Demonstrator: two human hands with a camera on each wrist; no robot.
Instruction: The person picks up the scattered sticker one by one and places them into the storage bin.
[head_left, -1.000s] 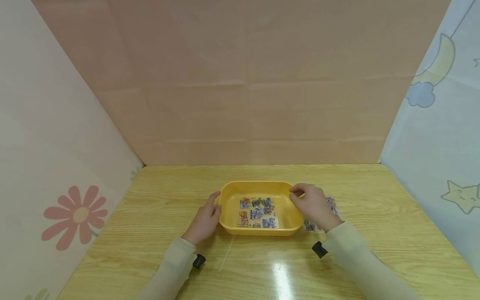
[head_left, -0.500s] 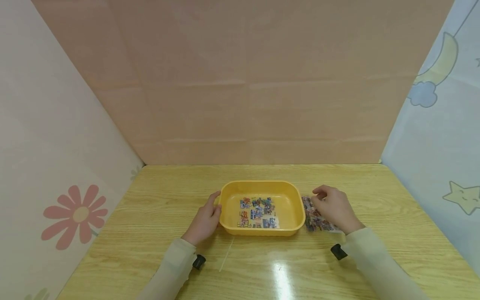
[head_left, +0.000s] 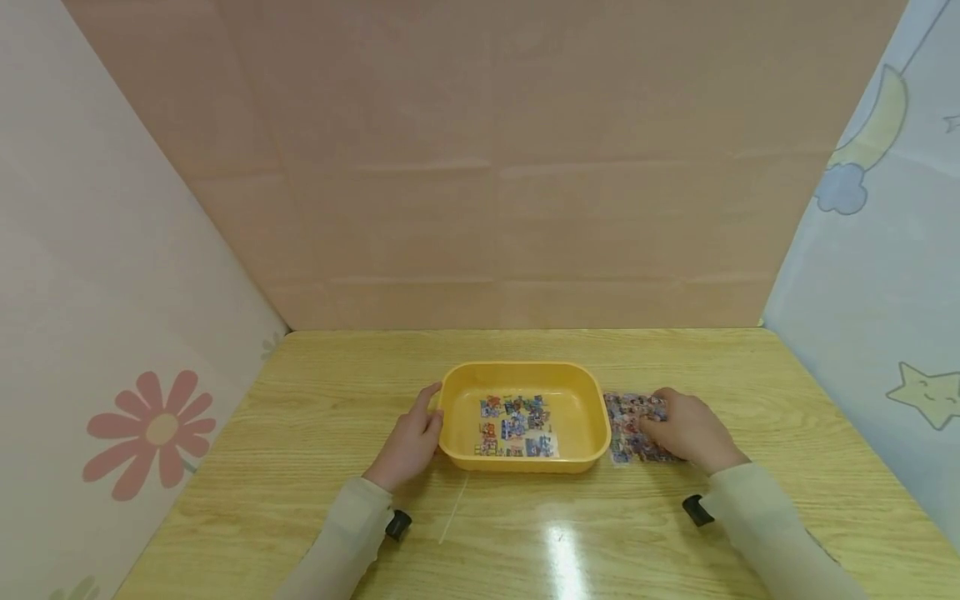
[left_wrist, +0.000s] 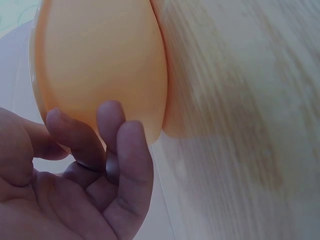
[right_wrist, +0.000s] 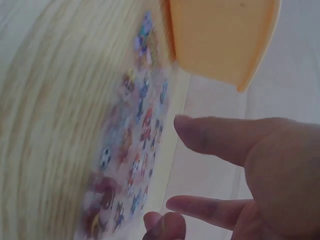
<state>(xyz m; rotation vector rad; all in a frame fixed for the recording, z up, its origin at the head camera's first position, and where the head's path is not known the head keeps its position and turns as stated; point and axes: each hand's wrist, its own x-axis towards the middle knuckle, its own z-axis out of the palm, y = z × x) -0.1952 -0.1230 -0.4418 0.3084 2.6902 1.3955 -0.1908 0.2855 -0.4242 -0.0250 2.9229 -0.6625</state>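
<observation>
The yellow tray [head_left: 576, 423] looks smooth, glossy plastic, the sticker sheet [head_left: 627, 414] shiny clear film, the tabletop [head_left: 352, 375] polished wood grain.

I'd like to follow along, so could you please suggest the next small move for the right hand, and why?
Perhaps lower the right hand to the printed sheet: it appears to hover above, thumb and fingers apart, nothing visible between them.

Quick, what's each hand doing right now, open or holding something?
Left hand: at the yellow tray; whether it grips cannot be told.
Right hand: open, holding nothing, over the colorful printed pieces.
</observation>
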